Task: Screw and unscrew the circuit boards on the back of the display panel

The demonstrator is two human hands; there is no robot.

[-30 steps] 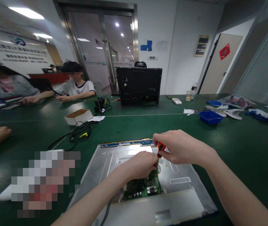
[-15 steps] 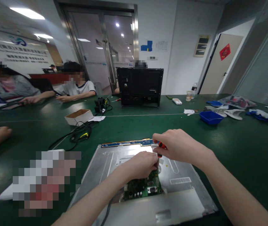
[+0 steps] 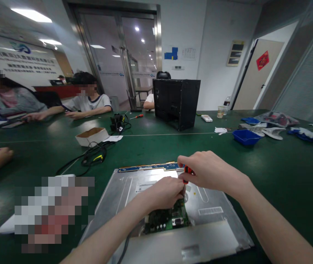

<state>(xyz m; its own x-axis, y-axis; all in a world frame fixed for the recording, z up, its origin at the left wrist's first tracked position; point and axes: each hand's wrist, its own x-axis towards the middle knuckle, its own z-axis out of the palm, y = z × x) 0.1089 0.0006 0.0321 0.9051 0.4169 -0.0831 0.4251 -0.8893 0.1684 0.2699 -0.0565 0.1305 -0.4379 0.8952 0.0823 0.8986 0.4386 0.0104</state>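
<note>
A screwdriver (image 3: 186,175) with a red and black handle is gripped by my right hand (image 3: 204,168), pointing down over the green circuit board (image 3: 170,220). Just below the handle my left hand (image 3: 166,192) is closed, with its fingertips low over the board's upper edge; what they pinch is hidden. The board is on the metal back of a display panel (image 3: 214,229), which lies flat on the table. Along the panel's far edge runs a narrow blue circuit strip (image 3: 145,168). A grey cable (image 3: 126,247) runs down from near the board's left side.
An open cardboard box (image 3: 91,137) and black cables (image 3: 93,156) lie to the left. Across the table a person handles a black monitor housing (image 3: 170,101). A second red screwdriver (image 3: 137,116) lies nearby. To the right are a blue tray (image 3: 246,137) and gloves (image 3: 307,135).
The black housing across the table has turned and shifted right, uncovering more of the red screwdriver and a person's arm. My hands have hardly moved.
</note>
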